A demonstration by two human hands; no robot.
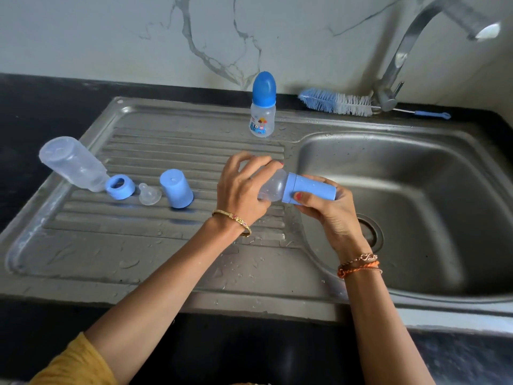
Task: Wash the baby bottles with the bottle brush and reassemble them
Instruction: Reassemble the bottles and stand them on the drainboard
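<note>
So the bottle in hand (273, 187) is held sideways right over the seam where the drainboard (166, 226) meets the sink basin (416, 190). Its long axis runs left-right: the clear body points left into the left hand (244, 187), the blue cap (311, 188) points right into the right hand (324, 207). Left fingers (249, 159) are curled round the clear body, the right-hand ones are wrapped round the cap with the thumb on its near side. Both hands are on it, so neither is really "nearer". My guess is the next move is a twist or push along that axis, cap against body, to seat or loosen it; can't tell which from here.

The bottle looks wet, with droplets on the cap, and the clear part is see-through and looks empty.

The rest: a finished small bottle (263, 107) stands upright at the back of the drainboard with its dome cap on. Another clear bottle body (73, 162) lies tilted on the left, mouth touching a blue collar ring (120, 187), then a loose silicone nipple (150, 193) and a second blue cap (176, 188) standing mouth-down. The bottle brush (336, 102) lies on the counter behind the sink by the tap (399, 59).
</note>
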